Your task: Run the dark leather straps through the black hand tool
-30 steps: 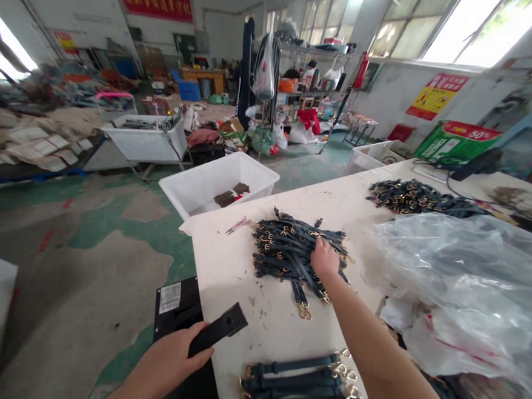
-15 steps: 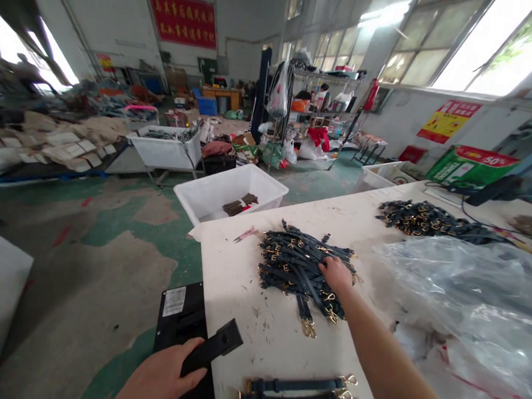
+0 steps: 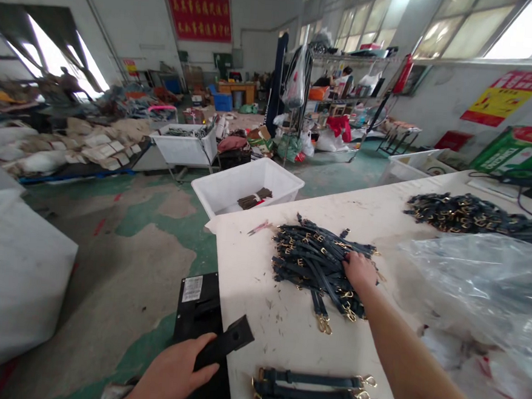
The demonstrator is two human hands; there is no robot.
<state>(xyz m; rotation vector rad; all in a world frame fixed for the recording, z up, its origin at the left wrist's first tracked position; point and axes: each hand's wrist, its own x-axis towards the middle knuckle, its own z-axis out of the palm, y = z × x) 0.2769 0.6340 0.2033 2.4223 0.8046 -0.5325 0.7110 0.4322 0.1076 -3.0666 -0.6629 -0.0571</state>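
Left hand (image 3: 176,364): thumb and fingers wrapped firmly round a black bar (image 3: 239,334), free end poking over the table edge. Couldn't tell if the bar joined the black box (image 3: 185,318) beside the table (image 3: 239,283).
Strap row (image 3: 314,392): near part of the table, dark straps side by side, gold clips to the right, cut off by the bottom of view.
Right hand (image 3: 361,270): fingers curled down on the right side of the strap pile (image 3: 307,257). Tips hidden; couldn't tell how far open, or whether a strap was pinched.
Pile layout: loose, crossed, two clip ends sticking out on the near side.
Change: view swung left over the last second; both hands stayed put. No strap had come clear, so by my read work was no further along.
Scissors (image 3: 259,227): just left of the pile.
Plastic sheet (image 3: 493,270): right of the pile.
Second pile (image 3: 465,213): farther right, more straps.
Tub (image 3: 207,192): past the table, brown bundle (image 3: 254,199) inside.
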